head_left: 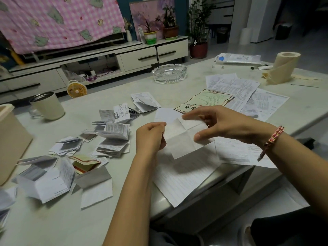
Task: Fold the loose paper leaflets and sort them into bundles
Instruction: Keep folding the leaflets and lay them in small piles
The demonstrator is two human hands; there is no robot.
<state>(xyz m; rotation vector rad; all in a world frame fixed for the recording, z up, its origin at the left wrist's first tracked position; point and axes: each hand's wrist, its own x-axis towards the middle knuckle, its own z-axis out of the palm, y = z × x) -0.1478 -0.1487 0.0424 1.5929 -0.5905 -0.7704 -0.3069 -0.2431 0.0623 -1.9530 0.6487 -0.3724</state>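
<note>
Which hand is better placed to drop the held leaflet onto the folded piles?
Left, probably. The left hand pinches the leaflet at its left edge, and the folded piles lie on its side; the right hand would have to cross over.

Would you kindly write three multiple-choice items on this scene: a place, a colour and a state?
1. Where does the ashtray stand? A on the floor; B on the table; C on the cabinet.
2. What colour is the bracelet? A blue; B green; C red.
3. How is the held leaflet? A creased, half open; B rolled up; C torn in two.
Key: 1 B, it sits on the tabletop; 2 C, red threads show at the wrist; 3 A, fold lines cross its open face.
</note>
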